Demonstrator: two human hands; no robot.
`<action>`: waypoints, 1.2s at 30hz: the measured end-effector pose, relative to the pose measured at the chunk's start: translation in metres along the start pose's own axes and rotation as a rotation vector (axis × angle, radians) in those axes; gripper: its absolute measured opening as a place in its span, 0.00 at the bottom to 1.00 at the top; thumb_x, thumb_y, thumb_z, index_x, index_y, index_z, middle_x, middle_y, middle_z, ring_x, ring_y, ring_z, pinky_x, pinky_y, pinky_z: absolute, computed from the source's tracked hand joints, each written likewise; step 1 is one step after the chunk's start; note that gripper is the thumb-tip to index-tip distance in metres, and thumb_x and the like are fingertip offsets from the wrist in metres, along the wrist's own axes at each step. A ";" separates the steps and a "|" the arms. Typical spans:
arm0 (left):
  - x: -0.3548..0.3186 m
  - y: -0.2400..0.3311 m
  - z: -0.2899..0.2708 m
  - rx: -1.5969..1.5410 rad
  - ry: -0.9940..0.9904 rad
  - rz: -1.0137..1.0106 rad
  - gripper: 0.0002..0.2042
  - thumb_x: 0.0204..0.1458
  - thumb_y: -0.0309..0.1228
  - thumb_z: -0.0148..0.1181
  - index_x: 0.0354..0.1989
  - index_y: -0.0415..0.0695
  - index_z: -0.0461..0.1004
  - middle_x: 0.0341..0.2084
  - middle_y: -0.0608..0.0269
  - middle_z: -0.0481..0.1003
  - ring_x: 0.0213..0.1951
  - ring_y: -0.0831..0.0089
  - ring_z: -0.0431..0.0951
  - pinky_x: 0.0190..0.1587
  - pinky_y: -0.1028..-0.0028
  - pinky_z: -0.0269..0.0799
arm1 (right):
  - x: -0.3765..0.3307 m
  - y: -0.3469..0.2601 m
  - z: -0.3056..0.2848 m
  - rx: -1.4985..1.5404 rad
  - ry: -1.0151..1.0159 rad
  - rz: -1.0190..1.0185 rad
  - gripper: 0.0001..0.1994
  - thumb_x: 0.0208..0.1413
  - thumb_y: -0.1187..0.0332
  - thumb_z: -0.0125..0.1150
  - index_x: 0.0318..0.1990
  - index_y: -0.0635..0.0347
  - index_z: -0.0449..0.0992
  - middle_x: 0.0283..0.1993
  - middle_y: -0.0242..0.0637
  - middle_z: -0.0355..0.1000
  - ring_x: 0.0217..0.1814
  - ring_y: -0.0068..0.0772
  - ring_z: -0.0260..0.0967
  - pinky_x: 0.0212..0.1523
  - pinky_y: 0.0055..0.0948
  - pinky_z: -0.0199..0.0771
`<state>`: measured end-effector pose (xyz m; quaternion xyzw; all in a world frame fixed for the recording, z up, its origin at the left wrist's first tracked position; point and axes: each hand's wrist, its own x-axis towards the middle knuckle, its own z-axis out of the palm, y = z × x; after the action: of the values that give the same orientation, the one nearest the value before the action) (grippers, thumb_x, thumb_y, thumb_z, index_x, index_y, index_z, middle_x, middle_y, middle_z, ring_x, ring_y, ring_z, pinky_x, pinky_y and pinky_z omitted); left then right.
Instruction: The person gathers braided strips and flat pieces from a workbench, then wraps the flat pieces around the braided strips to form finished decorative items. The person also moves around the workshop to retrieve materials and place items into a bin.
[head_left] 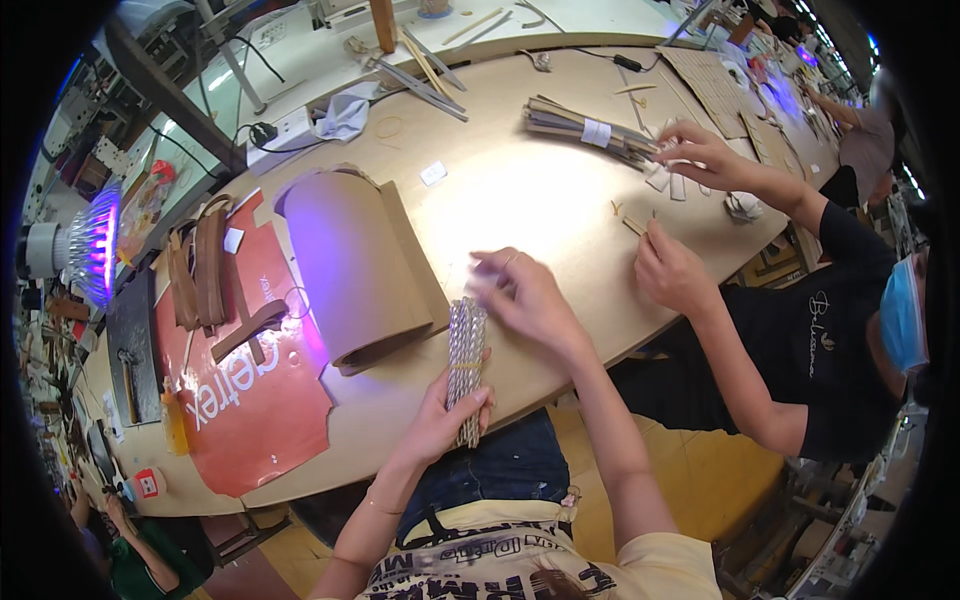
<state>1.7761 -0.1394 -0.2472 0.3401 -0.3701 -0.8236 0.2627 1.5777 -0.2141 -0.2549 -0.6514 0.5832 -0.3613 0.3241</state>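
Observation:
My left hand (440, 420) is closed round a bundle of silvery braided strips (467, 340), which stands nearly upright at the table's near edge. A thin yellowish band circles the bundle just above my thumb. Close beside the bundle's top end is my right hand (525, 298), its fingers bent and smeared by motion. Whether it grips anything there I cannot make out. To the left of the bundle lies a large roll of brown card or sheet material (355, 265).
On the right a co-worker's hands (680, 262) handle small strips. Past them lies a bundle of grey strips (560, 125) with a white band. Brown straps (205, 270) rest on a red sheet (270, 430) at left. A lit lamp (95, 245) juts in at far left.

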 end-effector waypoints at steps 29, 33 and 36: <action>-0.030 0.009 0.011 -0.128 -0.076 0.078 0.32 0.58 0.49 0.51 0.62 0.35 0.56 0.25 0.56 0.69 0.18 0.74 0.69 0.21 0.77 0.66 | 0.007 -0.017 0.055 -0.269 -0.096 -0.272 0.26 0.51 0.53 0.62 0.57 0.50 0.73 0.44 0.40 0.67 0.43 0.38 0.67 0.43 0.37 0.68; -0.015 0.006 0.007 0.305 0.226 0.081 0.25 0.59 0.39 0.52 0.61 0.36 0.60 0.28 0.58 0.71 0.22 0.75 0.70 0.25 0.77 0.67 | 0.001 -0.005 0.012 -0.173 0.013 -0.216 0.22 0.53 0.59 0.62 0.55 0.55 0.74 0.45 0.44 0.70 0.44 0.43 0.69 0.46 0.40 0.70; -0.002 0.012 0.003 0.817 0.339 0.164 0.22 0.57 0.31 0.54 0.59 0.37 0.63 0.32 0.55 0.73 0.27 0.69 0.73 0.31 0.72 0.70 | 0.013 0.018 -0.039 -0.449 0.304 -0.153 0.14 0.51 0.67 0.63 0.46 0.57 0.78 0.47 0.43 0.73 0.48 0.44 0.69 0.50 0.38 0.68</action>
<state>1.7772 -0.1433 -0.2355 0.5159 -0.6424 -0.5189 0.2280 1.5362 -0.2293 -0.2486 -0.6873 0.6396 -0.3402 0.0522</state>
